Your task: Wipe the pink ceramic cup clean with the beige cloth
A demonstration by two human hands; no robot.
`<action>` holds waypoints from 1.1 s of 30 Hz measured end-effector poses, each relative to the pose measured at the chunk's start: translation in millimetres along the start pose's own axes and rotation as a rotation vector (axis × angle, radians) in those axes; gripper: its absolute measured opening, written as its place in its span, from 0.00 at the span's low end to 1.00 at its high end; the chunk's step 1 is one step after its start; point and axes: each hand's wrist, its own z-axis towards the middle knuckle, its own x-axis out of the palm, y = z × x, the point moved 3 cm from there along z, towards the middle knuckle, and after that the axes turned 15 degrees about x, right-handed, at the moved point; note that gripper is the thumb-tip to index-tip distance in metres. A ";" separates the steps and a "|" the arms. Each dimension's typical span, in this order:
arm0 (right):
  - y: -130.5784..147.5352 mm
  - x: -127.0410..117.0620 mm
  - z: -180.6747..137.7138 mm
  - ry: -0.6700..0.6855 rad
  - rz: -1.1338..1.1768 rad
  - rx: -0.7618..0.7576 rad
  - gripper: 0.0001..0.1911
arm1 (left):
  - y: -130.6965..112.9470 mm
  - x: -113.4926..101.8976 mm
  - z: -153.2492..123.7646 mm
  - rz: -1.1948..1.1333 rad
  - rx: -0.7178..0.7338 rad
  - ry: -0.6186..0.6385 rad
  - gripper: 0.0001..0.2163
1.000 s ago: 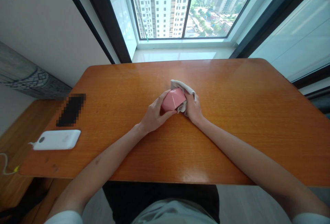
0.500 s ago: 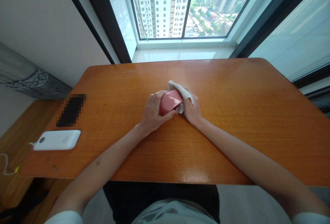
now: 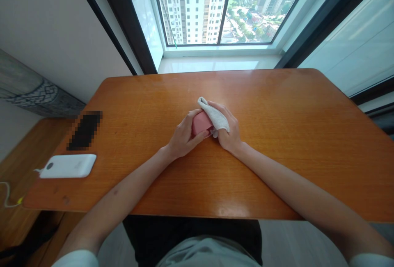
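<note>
A small pink object with a smooth, rounded body (image 3: 200,123) is gripped by my left hand (image 3: 182,134), fingers over its far side and thumb along its near side. Its exact kind does not show. My right hand (image 3: 230,129) is closed on a white cloth (image 3: 217,117), which is folded and pressed against the right side of the pink object. Part of the cloth covers that side, and a crumpled bit hangs beneath it near my left thumb. Both hands are close together over the middle of the table.
The brown wooden table (image 3: 292,135) has rounded corners. On its left lie a white oblong device (image 3: 69,166) with a cable and a dark pixelated patch (image 3: 84,131). Behind the table is a window (image 3: 221,12); a grey curtain (image 3: 37,86) hangs at left.
The white cloth has shifted left over the pink object and covers more of it. The pink object has turned slightly in my left hand, and my right fingers have moved with the cloth.
</note>
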 end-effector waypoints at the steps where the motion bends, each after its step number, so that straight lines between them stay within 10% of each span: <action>1: 0.7 -0.6 -0.1 -0.016 -0.008 -0.005 0.27 | 0.3 0.4 0.7 -0.031 0.006 0.015 0.30; 13: 9.0 -6.9 -0.6 -0.101 -0.187 -0.215 0.26 | 8.6 12.3 -5.6 -0.178 -0.069 0.172 0.34; 33: 1.8 -1.8 2.9 -0.066 0.038 0.034 0.23 | 5.6 1.8 -0.1 -0.082 -0.117 0.066 0.32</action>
